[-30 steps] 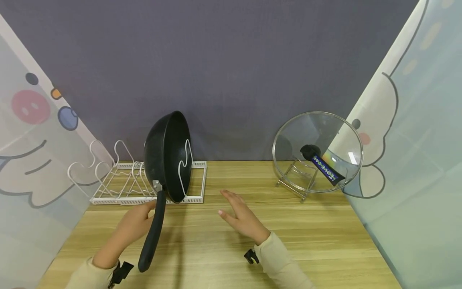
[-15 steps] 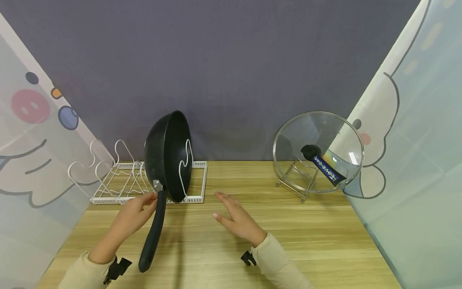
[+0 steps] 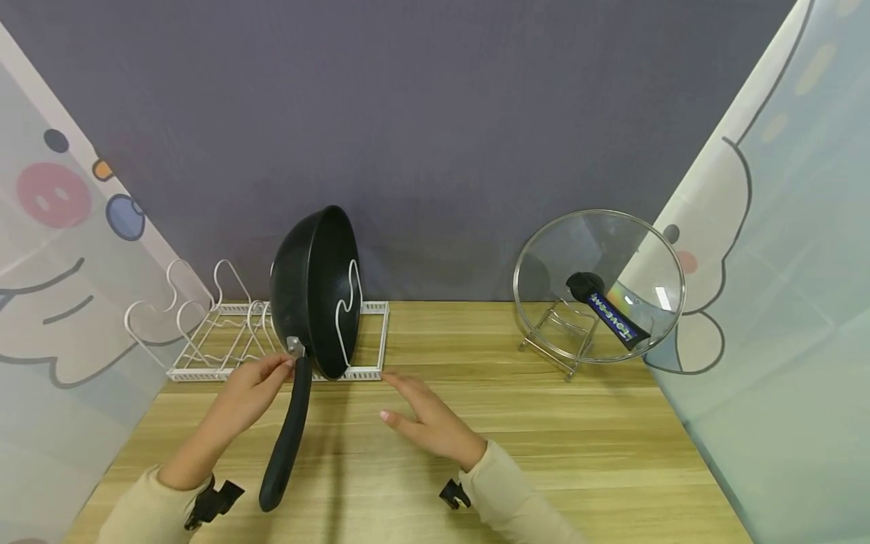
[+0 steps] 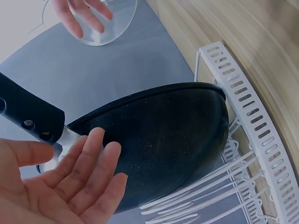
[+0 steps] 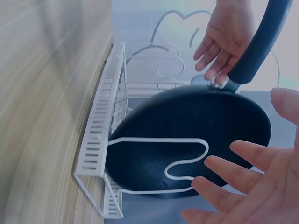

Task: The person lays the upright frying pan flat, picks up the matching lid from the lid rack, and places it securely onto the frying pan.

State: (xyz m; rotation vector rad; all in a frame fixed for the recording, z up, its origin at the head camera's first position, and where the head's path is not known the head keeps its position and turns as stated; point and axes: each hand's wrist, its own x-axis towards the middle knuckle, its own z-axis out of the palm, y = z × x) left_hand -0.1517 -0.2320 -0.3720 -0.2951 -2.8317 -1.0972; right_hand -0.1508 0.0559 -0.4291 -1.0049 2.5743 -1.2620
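A black wok [image 3: 292, 279] stands on its side in a white wire rack [image 3: 238, 370], its long black handle [image 3: 285, 446] pointing toward me and down. My left hand [image 3: 248, 397] is beside the handle's upper end, fingers relaxed; in the left wrist view the fingertips lie close to the metal joint [image 4: 67, 140] and the wok's outer wall, and I cannot tell if they touch. My right hand [image 3: 435, 427] is right of the wok, near the rack's front right corner, fingers spread and holding nothing. In the right wrist view it faces the wok's inside.
A glass lid [image 3: 632, 249] with a black handle bearing a blue label leans on a small metal stand [image 3: 550, 359] at the right. White wire dividers [image 3: 180, 317] rise from the rack's left part. A grey wall [image 3: 435, 151] closes off the back of the wooden table [image 3: 578, 438].
My left hand has moved slightly up along the wok's handle. The right hand has moved left, closer to the rack. The wok and the lid stay put.
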